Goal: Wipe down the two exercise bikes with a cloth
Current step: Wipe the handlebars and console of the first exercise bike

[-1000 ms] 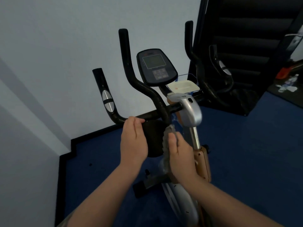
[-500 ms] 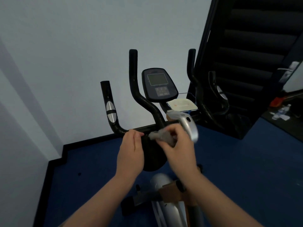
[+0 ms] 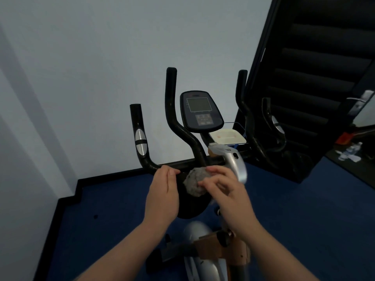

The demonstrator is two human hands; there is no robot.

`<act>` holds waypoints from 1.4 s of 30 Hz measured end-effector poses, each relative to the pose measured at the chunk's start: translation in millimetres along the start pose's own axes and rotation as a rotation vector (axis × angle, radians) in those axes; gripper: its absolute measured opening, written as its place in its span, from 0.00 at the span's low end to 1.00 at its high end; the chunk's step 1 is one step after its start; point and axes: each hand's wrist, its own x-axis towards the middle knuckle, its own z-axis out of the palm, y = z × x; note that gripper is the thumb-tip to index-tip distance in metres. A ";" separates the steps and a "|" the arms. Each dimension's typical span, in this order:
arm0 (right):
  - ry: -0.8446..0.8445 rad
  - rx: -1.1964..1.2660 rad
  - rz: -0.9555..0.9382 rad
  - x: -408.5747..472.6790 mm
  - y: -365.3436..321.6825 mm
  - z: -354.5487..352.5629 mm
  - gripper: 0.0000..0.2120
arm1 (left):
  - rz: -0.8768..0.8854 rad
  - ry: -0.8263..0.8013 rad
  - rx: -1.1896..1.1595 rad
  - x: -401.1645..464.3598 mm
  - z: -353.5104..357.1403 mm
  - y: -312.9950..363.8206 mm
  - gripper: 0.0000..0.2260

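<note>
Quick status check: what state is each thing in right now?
Cloth: bunched, held against the bike's black pad.
Right hand: grips the cloth.
Left hand: fingers on the handlebar.
Console: screen dark.
Tray: lies behind the console.

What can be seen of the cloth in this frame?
The cloth is a small grey, speckled rag, bunched into a crumpled wad rather than spread flat. It looks soft and fuzzy. The right hand grips it with curled fingers, holding it against the dark pad below the exercise bike's handlebar. The left hand is beside it; whether they touch is unclear.
</note>
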 end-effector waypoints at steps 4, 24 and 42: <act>0.227 -0.209 0.068 24.7 -7.0 16.0 0.12 | -0.003 0.003 -0.019 0.2 -0.1 -0.2 0.13; 0.078 -0.839 -0.018 14.5 -4.6 36.9 0.11 | 0.006 0.019 -0.023 -0.8 1.4 -3.2 0.13; -0.003 -1.006 -0.036 36.6 -4.6 39.6 0.09 | 0.009 0.026 -0.010 -2.1 3.5 -3.1 0.13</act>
